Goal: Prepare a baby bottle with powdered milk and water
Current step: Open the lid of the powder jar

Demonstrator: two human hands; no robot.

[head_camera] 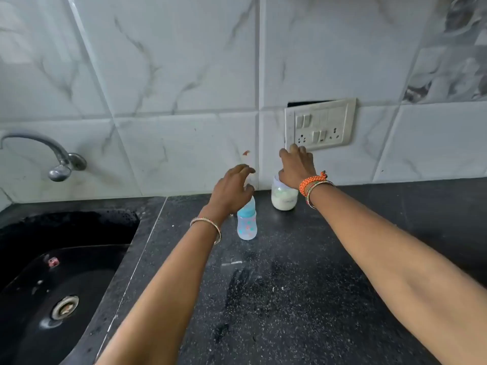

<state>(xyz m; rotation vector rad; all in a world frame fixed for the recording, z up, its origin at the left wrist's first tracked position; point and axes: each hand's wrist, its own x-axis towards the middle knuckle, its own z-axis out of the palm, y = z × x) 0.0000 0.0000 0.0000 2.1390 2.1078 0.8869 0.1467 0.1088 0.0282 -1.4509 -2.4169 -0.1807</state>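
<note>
A small baby bottle (247, 222) with a blue collar and a dotted clear body stands upright on the black counter (303, 285). My left hand (233, 189) hovers just above its top, fingers curled and apart, holding nothing. Behind and to the right stands a clear jar (284, 198) partly filled with white powder. My right hand (296, 167) rests over the jar's top with fingers spread; its palm hides the lid, and I cannot tell whether it grips it.
A black sink (52, 272) with a metal drain lies at the left, a wall tap (59, 159) above it. A switch and socket plate (320, 125) sits on the tiled wall behind the jar. White specks dust the counter.
</note>
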